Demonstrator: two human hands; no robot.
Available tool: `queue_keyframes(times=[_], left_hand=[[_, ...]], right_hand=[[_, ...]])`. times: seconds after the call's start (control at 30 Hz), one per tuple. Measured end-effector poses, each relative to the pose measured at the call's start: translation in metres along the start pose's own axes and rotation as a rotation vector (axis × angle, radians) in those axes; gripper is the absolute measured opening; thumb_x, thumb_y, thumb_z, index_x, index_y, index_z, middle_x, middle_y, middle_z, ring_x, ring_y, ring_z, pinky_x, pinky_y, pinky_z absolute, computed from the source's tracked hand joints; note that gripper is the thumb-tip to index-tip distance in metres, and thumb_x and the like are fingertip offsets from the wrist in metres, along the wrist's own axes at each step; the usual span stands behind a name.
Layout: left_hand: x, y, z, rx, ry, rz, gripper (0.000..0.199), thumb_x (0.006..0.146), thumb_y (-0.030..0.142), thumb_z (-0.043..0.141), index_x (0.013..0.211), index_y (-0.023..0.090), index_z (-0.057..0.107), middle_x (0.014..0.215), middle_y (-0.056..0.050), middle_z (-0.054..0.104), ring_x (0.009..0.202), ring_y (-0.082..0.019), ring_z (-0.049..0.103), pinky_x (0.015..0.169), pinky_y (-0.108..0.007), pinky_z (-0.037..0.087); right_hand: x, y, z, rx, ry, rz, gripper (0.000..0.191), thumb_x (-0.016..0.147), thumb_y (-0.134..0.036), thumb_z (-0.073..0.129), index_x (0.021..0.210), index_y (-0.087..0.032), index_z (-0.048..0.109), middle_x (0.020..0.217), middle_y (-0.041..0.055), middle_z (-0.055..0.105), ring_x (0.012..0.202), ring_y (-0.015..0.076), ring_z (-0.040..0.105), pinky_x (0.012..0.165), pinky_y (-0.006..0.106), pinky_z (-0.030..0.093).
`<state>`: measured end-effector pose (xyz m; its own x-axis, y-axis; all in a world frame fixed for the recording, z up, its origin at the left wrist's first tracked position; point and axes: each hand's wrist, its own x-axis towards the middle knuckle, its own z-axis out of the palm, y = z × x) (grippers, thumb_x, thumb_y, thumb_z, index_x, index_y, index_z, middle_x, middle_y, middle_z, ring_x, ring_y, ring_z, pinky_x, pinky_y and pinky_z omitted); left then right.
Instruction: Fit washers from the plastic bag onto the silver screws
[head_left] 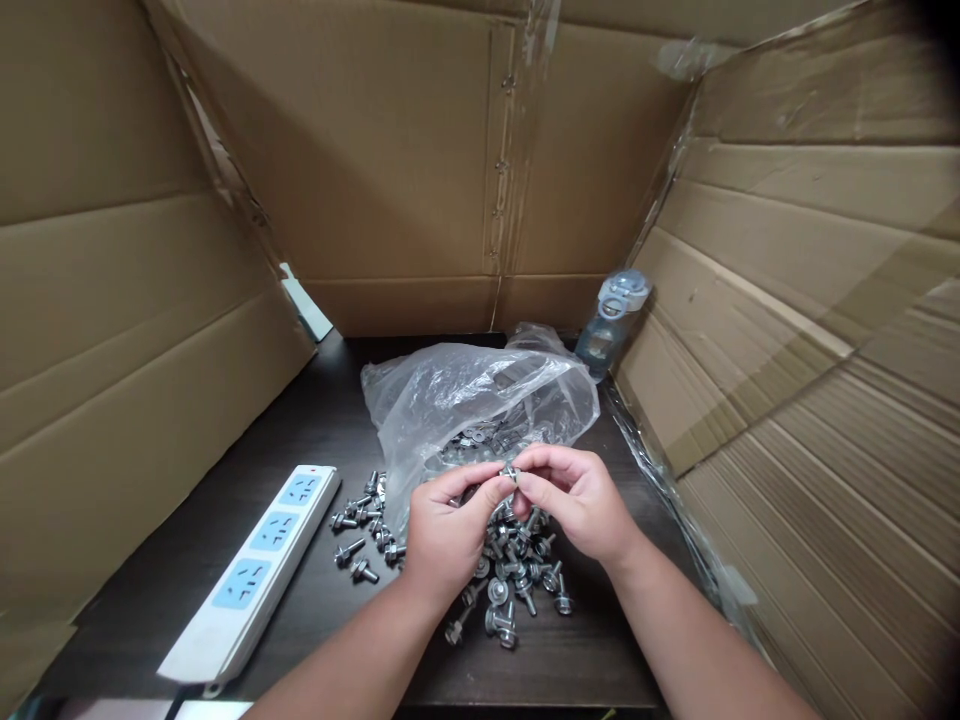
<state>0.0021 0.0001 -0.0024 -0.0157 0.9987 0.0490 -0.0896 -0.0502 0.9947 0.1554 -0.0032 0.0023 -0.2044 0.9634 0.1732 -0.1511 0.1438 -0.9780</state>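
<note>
My left hand (450, 525) and my right hand (574, 495) meet at the centre, fingertips pinched together on a small metal bolt (510, 472). Much of the bolt is covered by the fingers. Beneath and in front of both hands lies a pile of silvery bolts with washers (498, 591). Some more bolts (364, 571) are scattered to the left of my left hand. Just behind the hands, a clear plastic bag (450, 385) lies open with small metal parts and washers (476, 437) inside.
A white power strip (262, 570) with light blue sockets lies at the left of the dark table (300, 430). A clear water bottle (611, 325) stands at the back right. Cardboard walls (405, 150) enclose the back and both sides.
</note>
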Motion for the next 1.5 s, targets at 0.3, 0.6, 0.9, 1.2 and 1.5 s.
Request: queue_keyframes(times=[0.3, 0.6, 0.9, 1.2, 1.5], left_hand=[[-0.001, 0.001, 0.000, 0.079, -0.003, 0.117, 0.013, 0.067, 0.027, 0.077, 0.076, 0.018, 0.078, 0.079, -0.007, 0.073, 0.073, -0.017, 0.066, 0.069, -0.024, 0.052], [0.002, -0.009, -0.001, -0.134, -0.053, -0.118, 0.031, 0.067, 0.038, 0.078, 0.086, 0.015, 0.075, 0.060, -0.002, 0.063, 0.041, -0.004, 0.039, 0.039, -0.017, 0.030], [-0.001, -0.005, 0.000, -0.063, 0.018, -0.032, 0.027, 0.066, 0.037, 0.078, 0.082, 0.016, 0.076, 0.066, -0.005, 0.067, 0.048, -0.009, 0.049, 0.044, -0.020, 0.038], [0.002, -0.008, -0.001, -0.065, -0.059, -0.060, 0.027, 0.067, 0.035, 0.079, 0.082, 0.014, 0.076, 0.064, -0.004, 0.067, 0.049, -0.008, 0.051, 0.047, -0.019, 0.040], [0.001, -0.005, -0.001, -0.040, -0.029, 0.019, 0.022, 0.068, 0.032, 0.078, 0.082, 0.015, 0.077, 0.075, -0.006, 0.072, 0.069, -0.016, 0.066, 0.060, -0.023, 0.051]], right_hand=[[0.000, 0.007, 0.009, -0.273, 0.087, 0.074, 0.049, 0.094, -0.052, 0.044, 0.062, -0.015, 0.050, 0.045, -0.0013, 0.049, 0.041, 0.0075, 0.044, 0.045, 0.020, 0.038], [-0.001, 0.000, 0.004, -0.016, 0.013, -0.012, 0.023, 0.082, -0.034, 0.068, 0.089, -0.013, 0.062, 0.067, 0.0020, 0.062, 0.058, 0.0122, 0.060, 0.058, 0.025, 0.052], [0.001, 0.006, 0.005, -0.140, 0.065, 0.050, 0.040, 0.092, -0.047, 0.050, 0.072, -0.013, 0.057, 0.052, 0.0007, 0.056, 0.046, 0.0095, 0.052, 0.048, 0.021, 0.043], [-0.002, -0.001, 0.007, -0.110, 0.036, -0.035, 0.024, 0.087, -0.035, 0.062, 0.079, -0.012, 0.060, 0.062, 0.0008, 0.058, 0.052, 0.0099, 0.056, 0.052, 0.022, 0.047], [0.000, 0.008, 0.001, 0.013, 0.017, 0.000, 0.028, 0.088, -0.041, 0.060, 0.092, -0.013, 0.062, 0.064, 0.0020, 0.061, 0.055, 0.0123, 0.060, 0.054, 0.025, 0.051]])
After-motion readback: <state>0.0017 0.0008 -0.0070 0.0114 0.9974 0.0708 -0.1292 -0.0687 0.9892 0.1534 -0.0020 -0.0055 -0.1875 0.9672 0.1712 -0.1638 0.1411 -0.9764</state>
